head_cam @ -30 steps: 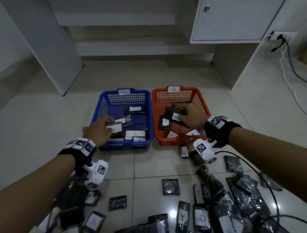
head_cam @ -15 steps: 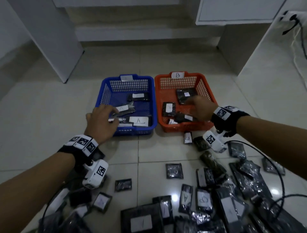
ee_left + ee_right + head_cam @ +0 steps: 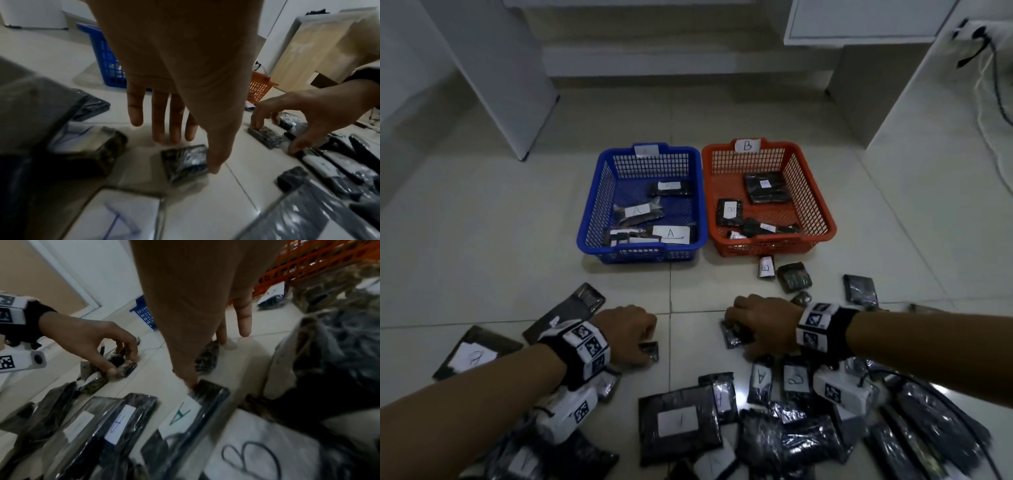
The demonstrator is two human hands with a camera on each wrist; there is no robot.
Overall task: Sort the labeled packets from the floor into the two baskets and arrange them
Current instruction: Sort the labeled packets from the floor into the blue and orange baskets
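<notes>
The blue basket [image 3: 599, 205] and the orange basket [image 3: 808, 202], tagged B, stand side by side, each with several dark packets inside. My left hand [image 3: 631, 334] is down on the floor tiles, thumb and fingers pinching a small dark packet [image 3: 185, 162] by its edges. Over to the right, my right hand [image 3: 756, 329] arches over another small packet [image 3: 734, 337] lying flat. Its fingertips [image 3: 222, 340] touch the packet's far end, and the thumb lands at the top of a packet labeled A [image 3: 180, 413].
A loose pile of dark labeled packets [image 3: 791, 428] covers the floor near me, some marked A or B. Two small packets [image 3: 792, 277] lie just before the orange basket. White cabinet panels [image 3: 493, 75] stand behind, and a cable [image 3: 996, 85] hangs at the right wall.
Both hands have left the baskets and come back down to the floor pile, each reaching a small packet. The packets they arranged stay in the baskets.
</notes>
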